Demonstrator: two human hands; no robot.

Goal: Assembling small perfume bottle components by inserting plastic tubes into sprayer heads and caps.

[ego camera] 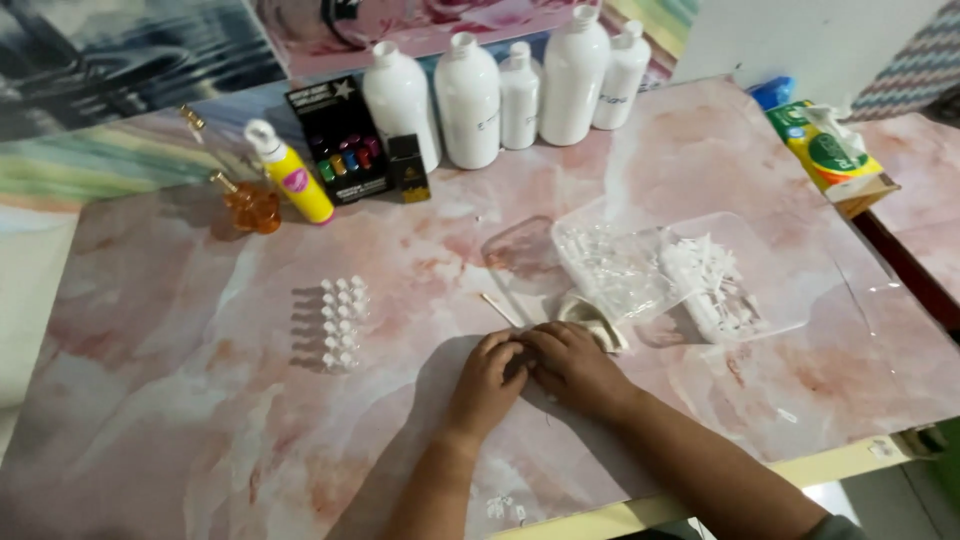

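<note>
Two hands, left [487, 372] and right [572, 365], are pressed together fingertip to fingertip near the table's [180, 400] front edge, apparently pinching something too small to identify, with finished vials [340, 322] lined up left and parts trays [690, 280] kept within reach toward the right edge.

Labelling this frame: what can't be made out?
Head view only:
- Whatever the left hand and right hand pinch: hidden by fingers.
- Clear tray contents: small white pieces, too small.
- Small vials: fill too small to tell.
- Tissue pack: partly behind the table corner.
</note>
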